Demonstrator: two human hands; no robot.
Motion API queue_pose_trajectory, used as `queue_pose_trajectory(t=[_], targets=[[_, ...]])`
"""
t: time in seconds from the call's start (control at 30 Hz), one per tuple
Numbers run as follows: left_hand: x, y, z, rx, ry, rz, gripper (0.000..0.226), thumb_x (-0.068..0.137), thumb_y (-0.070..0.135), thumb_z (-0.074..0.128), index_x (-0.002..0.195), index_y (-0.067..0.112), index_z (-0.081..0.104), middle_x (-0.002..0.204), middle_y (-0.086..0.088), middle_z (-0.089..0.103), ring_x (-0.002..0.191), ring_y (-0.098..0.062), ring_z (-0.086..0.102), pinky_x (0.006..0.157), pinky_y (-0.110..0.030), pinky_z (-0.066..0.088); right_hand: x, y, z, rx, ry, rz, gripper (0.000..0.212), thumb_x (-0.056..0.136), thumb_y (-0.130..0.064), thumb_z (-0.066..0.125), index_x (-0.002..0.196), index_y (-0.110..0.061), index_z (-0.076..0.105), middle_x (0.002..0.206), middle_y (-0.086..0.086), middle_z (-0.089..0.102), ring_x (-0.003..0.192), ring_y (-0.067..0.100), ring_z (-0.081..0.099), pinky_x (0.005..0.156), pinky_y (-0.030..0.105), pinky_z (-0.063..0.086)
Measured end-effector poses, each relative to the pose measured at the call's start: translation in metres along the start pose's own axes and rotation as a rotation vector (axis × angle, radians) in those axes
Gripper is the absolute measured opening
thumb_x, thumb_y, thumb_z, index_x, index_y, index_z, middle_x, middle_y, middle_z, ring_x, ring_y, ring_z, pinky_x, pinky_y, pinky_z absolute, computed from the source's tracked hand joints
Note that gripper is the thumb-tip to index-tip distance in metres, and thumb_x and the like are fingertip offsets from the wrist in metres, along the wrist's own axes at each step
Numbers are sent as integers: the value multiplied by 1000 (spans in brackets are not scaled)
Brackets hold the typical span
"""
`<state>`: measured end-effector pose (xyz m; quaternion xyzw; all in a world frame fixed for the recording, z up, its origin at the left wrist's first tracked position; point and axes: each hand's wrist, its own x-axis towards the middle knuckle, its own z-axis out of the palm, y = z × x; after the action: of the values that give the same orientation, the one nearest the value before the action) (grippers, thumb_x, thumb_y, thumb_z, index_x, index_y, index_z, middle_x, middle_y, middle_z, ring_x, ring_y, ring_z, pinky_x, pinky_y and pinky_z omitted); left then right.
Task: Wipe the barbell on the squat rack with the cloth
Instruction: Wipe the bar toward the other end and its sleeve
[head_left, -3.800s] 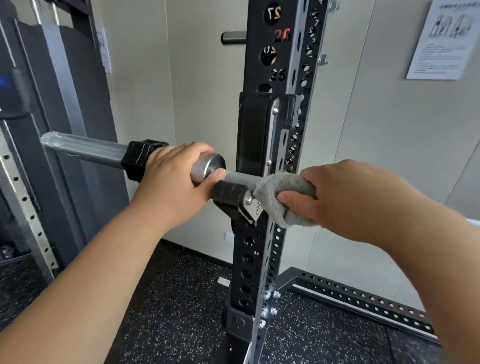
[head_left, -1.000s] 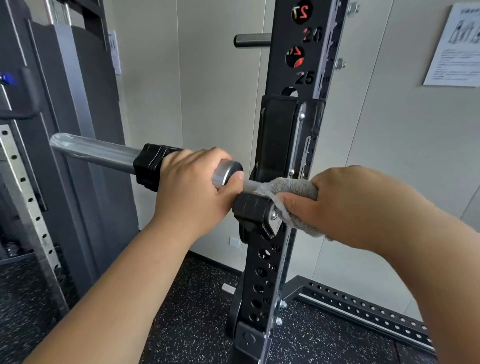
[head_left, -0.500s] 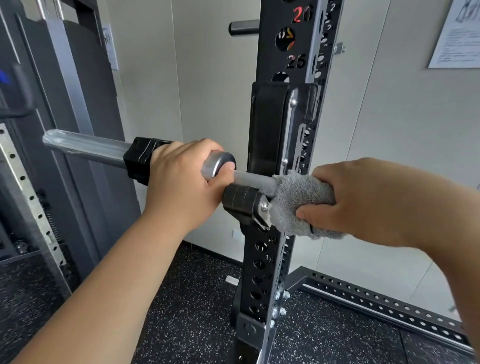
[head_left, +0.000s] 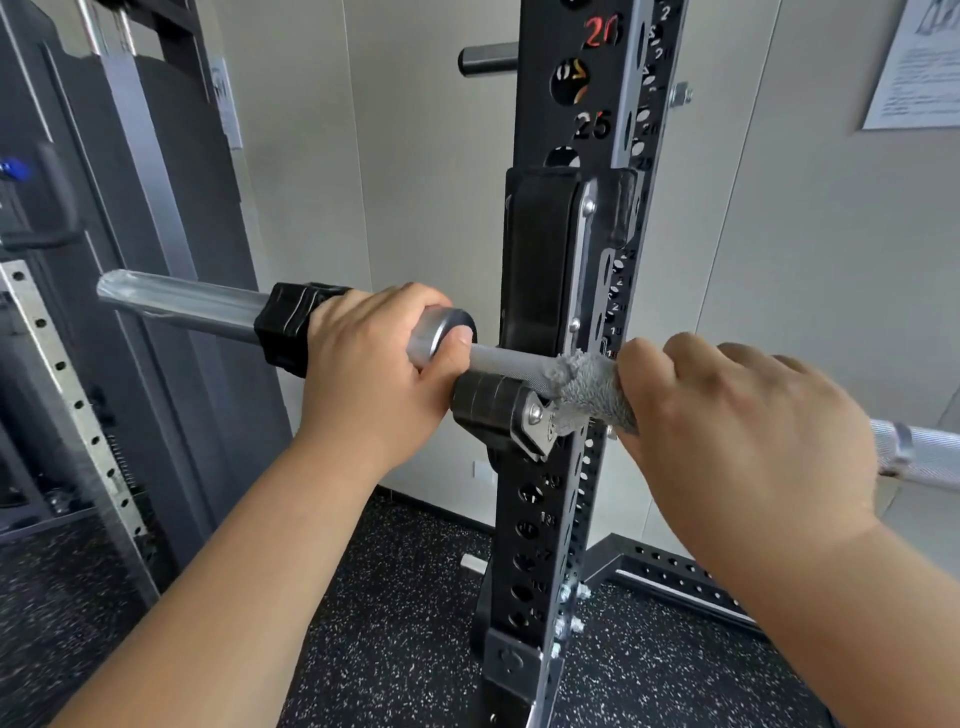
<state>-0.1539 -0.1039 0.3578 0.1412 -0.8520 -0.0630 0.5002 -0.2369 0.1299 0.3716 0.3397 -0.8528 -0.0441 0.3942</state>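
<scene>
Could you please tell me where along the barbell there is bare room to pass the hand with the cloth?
Free: the knurled shaft of the silver steel barbell beyond the right hand, toward the frame edge, and the smooth sleeve left of the black collar. Crowded: at the black rack upright, where the left hand, grey fluffy cloth and black hook meet.

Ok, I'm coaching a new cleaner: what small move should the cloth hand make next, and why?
Probably slide the right hand and gray cloth rightward along the barbell. The cloth wraps the shaft right beside the rack hook, the left hand grips the sleeve to steady it, and bare shaft shows past the right wrist.
</scene>
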Motion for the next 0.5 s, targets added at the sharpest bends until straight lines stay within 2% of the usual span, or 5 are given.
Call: queue_pose_trajectory(t=[0.13,0.2,0.33,0.43,0.5], targets=[[1,1,2,-7,11,-9,35,96,50,40,95,27,66,87,11,65,88,-24,55,93,-43,38,17,3,-24,21,-149,-67,58,87,-83,37,79,-26,40,61,-7,45,48,13,38,44,24,26],[0,1,3,-6,22,-4,41,99,51,35,96,25,67,86,9,66,88,-25,55,91,-42,37,31,1,-39,237,-316,-66,70,86,-85,13,78,-27,53,65,-7,56,55,11,52,51,29,45],[-1,-2,4,-36,64,20,46,105,44,27,97,23,67,86,9,66,87,-26,54,87,-38,32,71,-21,-35,474,-550,-87,65,102,-67,29,57,-32,58,71,3,61,64,19,60,72,36,55],[-2,-4,4,-59,64,16,51,107,39,20,98,23,67,89,9,66,88,-24,53,87,-38,32,84,-37,-32,464,-587,-65,71,85,-85,17,82,-43,74,74,-1,58,68,17,56,69,37,49],[-1,-4,4,-59,51,22,49,107,37,21,99,23,68,90,10,66,88,-24,53,89,-39,33,80,-29,-34,545,-596,1,68,86,-88,26,46,-51,67,57,-6,62,65,16,60,63,32,49]])
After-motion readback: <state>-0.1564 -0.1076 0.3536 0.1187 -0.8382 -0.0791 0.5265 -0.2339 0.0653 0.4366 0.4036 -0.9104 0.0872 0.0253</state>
